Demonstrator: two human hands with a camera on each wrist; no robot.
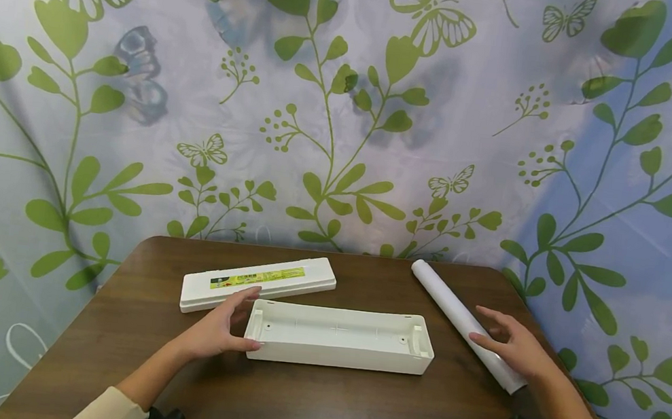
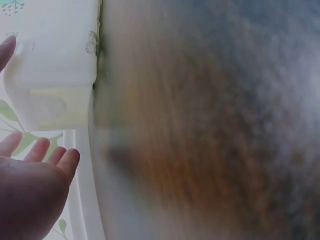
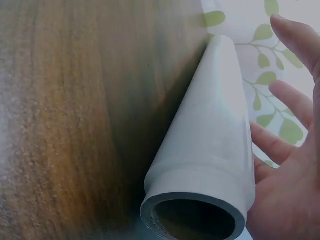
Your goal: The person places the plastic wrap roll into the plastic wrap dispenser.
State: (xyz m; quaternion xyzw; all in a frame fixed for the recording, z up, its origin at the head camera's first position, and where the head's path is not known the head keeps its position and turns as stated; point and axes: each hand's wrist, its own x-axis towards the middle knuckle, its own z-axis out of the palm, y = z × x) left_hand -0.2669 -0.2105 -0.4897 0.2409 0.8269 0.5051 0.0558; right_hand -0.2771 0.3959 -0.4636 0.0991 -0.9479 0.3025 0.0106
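A long white plastic tray-like box [image 1: 335, 356] sits open side up at the middle of the table, its hollow inside showing. My left hand [image 1: 219, 327] is at its left end, thumb near the front corner and fingers spread toward the back corner. The left wrist view shows those fingers [image 2: 67, 162] loosely extended beside the white box end [image 2: 55, 65]. To the right lies a white roll [image 1: 454, 311] of film wound on a hollow tube. My right hand [image 1: 512, 344] hovers by its near half, fingers parted; in the right wrist view the roll [image 3: 210, 125] lies alongside the spread fingers.
A long white lid [image 1: 305, 273] with a yellow-green label lies slantwise behind the box, on the left. All stand on a brown wooden table [image 1: 321, 406]. Behind the table's far edge hangs a curtain [image 1: 347, 101] printed with leaves and butterflies.
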